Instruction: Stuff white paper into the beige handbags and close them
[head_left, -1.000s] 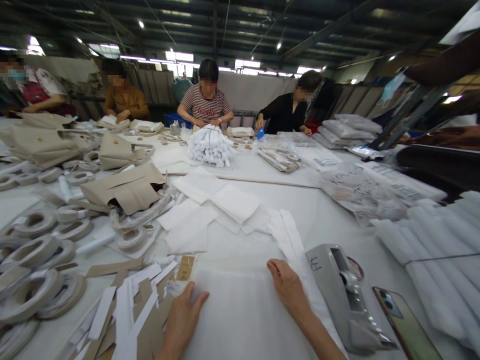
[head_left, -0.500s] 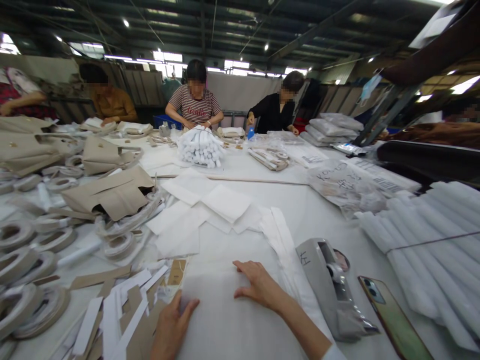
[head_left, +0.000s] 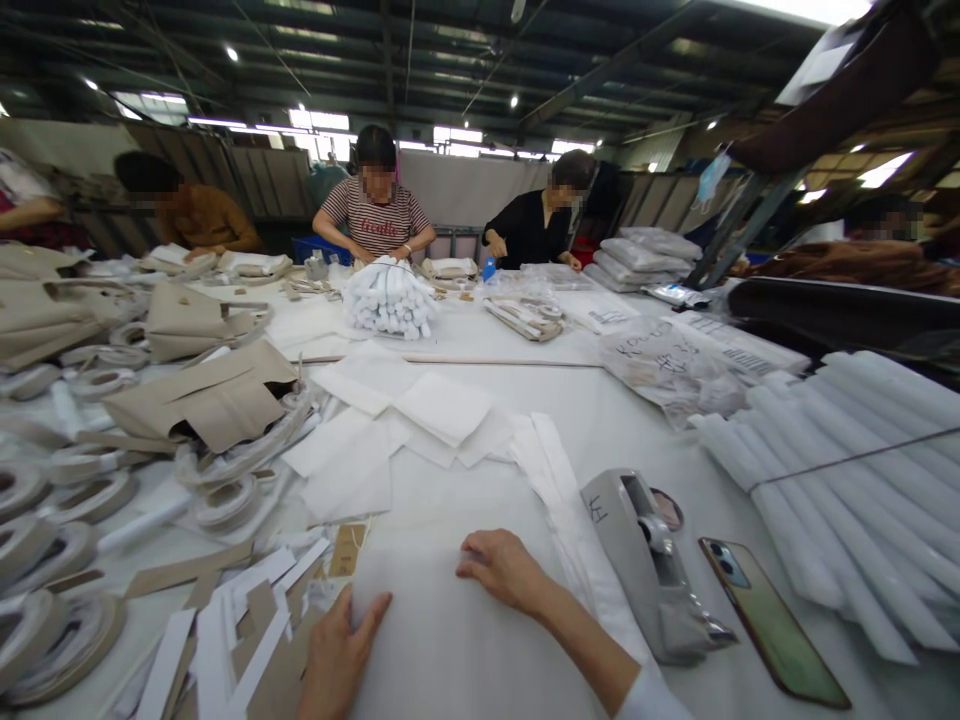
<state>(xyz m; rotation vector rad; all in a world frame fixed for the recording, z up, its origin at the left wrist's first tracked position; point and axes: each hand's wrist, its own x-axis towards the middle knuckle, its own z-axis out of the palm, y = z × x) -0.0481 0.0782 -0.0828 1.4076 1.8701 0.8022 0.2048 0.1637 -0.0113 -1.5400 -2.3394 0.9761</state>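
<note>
A thin, translucent white sheet (head_left: 427, 640) lies flat on the table before me. At its left edge my left hand (head_left: 341, 645) rests with thumb and forefinger spread apart. My right hand (head_left: 502, 572) is over the sheet's upper right part, fingertips drawn together in a pinch on it; exactly how much is caught between them is hard to see. Loose white squares of sheet (head_left: 442, 405) overlap just beyond. To the right of my right arm stands a grey tape dispenser (head_left: 637, 570), with a folded white strip (head_left: 551, 470) beside it.
Card strips (head_left: 217, 620), a brown tag (head_left: 349, 550) and wrapped beige rolls (head_left: 67, 640) crowd the left, below beige bags (head_left: 202, 390). A phone (head_left: 772, 620) and bundled white foam tubes (head_left: 847, 470) lie right. Several people work across the table.
The fingers of my right hand have closed from spread to pinched. My left hand stays at the sheet's left edge. The whole view has shifted slightly.
</note>
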